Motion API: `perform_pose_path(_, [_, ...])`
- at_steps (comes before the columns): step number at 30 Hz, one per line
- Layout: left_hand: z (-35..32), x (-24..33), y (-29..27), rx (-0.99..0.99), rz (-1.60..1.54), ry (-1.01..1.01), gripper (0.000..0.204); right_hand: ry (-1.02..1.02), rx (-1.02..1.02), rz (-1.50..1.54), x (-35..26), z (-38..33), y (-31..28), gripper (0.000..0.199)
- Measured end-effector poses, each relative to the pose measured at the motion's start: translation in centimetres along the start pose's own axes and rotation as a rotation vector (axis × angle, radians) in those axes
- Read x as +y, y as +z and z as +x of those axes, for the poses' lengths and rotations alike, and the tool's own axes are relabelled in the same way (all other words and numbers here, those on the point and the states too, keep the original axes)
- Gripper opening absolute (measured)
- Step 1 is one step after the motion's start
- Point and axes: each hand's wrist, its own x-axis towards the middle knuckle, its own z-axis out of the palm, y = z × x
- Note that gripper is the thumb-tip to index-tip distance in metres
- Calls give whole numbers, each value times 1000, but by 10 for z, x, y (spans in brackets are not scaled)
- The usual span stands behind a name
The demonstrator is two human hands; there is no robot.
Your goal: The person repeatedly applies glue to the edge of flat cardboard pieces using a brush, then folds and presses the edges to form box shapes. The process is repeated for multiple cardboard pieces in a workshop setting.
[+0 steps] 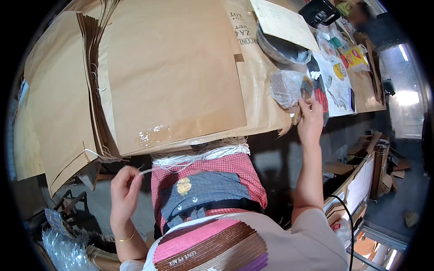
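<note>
My left hand (124, 192) is closed in a pinch on the end of a white cord (146, 171), just off the table's front edge. A bundle of similar white cords (203, 151) lies across my lap. At the table's right front, my right hand (311, 119) closes on a brush-like tool with a wooden handle (297, 115); its dark end is partly hidden. It is beside a bowl wrapped in clear plastic (285, 88). Before me lies a large brown kraft paper sheet (176, 67), with a shiny wet patch (154, 134) along its near edge.
Stacked brown paper bags (58, 99) with cord loops stand at the left. A metal basin (282, 49) under a pale board (287, 22) sits at the back right, near a yellow packet (356, 58) and a phone (351, 99). A black cable (350, 221) hangs at my right.
</note>
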Motion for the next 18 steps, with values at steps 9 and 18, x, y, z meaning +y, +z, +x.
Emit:
perform_pose_path(9, [-7,69,-22,36,15,278,5,-379,-992,1715,-198,-57,-20,13])
perform_pose_path(18, [63,-19,-17,217,249,188,3,426,-737,1246,-98,19,7,11])
